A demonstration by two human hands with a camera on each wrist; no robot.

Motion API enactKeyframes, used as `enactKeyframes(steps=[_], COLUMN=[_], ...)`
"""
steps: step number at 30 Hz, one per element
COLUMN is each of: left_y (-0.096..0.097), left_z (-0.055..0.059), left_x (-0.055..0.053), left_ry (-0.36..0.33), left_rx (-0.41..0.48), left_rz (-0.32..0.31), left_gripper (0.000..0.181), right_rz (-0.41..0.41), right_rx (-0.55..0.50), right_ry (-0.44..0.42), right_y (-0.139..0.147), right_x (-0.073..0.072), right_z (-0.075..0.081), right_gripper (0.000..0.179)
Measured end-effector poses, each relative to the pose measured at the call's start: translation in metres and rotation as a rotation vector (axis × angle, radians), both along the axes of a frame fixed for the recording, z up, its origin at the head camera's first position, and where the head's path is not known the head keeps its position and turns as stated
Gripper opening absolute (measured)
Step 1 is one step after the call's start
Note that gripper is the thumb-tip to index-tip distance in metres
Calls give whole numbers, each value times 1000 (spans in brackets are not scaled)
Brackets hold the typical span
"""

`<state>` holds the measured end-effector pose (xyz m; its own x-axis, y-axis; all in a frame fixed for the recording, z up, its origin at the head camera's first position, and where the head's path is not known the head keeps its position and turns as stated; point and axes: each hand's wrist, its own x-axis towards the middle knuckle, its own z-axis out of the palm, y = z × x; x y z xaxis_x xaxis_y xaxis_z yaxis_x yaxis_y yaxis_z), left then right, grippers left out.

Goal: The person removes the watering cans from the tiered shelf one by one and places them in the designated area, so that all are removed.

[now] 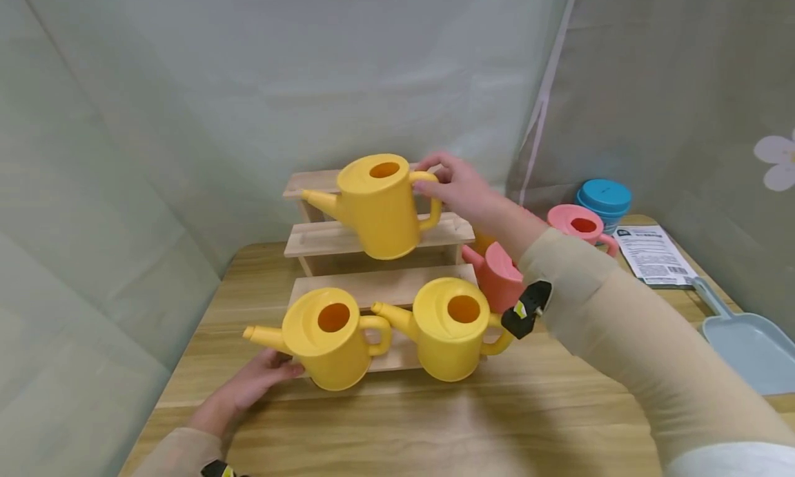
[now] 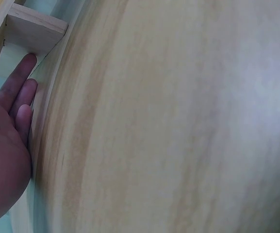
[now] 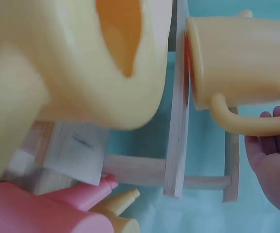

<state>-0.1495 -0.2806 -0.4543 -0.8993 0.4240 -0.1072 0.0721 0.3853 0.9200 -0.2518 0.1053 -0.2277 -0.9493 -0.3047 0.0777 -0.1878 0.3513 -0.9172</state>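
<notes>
A yellow watering can point(image 1: 381, 215) is at the upper steps of a wooden tiered stand point(image 1: 323, 239), spout pointing left; I cannot tell whether its base touches a step. My right hand point(image 1: 462, 187) grips its handle, with curled fingers point(image 3: 275, 141) visible in the right wrist view. Lower down, a second yellow watering can point(image 1: 335, 356) and a third yellow one point(image 1: 450, 349) stand side by side, spouts also to the left. Beside the stand's lower left end is my left hand point(image 1: 254, 380), its fingers point(image 2: 21, 80) extended against the wood, partly hidden by the left can.
Right of the stand are pink watering cans point(image 1: 499, 280), partly behind my right arm. Farther right lie a blue-lidded tub point(image 1: 604, 197), a white printed packet point(image 1: 655, 256) and a grey-blue dustpan point(image 1: 748, 346). Pale curtains point(image 1: 373, 70) surround the wooden table point(image 1: 497, 429).
</notes>
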Motion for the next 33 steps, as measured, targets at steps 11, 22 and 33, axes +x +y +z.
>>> enactKeyframes(steps=[11, 22, 33], left_y=[1, -1, 1], left_z=[2, 2, 3], left_x=[1, 3, 6], left_ry=[-4, -13, -37], left_rx=[-32, -38, -52], left_rz=[21, 49, 61], left_gripper=[49, 51, 55], right_rz=[-98, -208, -307], right_rx=[-61, -130, -280], right_ry=[11, 90, 94], right_y=[28, 57, 96], right_x=[5, 9, 20], right_z=[-1, -7, -16], right_gripper=[33, 38, 38])
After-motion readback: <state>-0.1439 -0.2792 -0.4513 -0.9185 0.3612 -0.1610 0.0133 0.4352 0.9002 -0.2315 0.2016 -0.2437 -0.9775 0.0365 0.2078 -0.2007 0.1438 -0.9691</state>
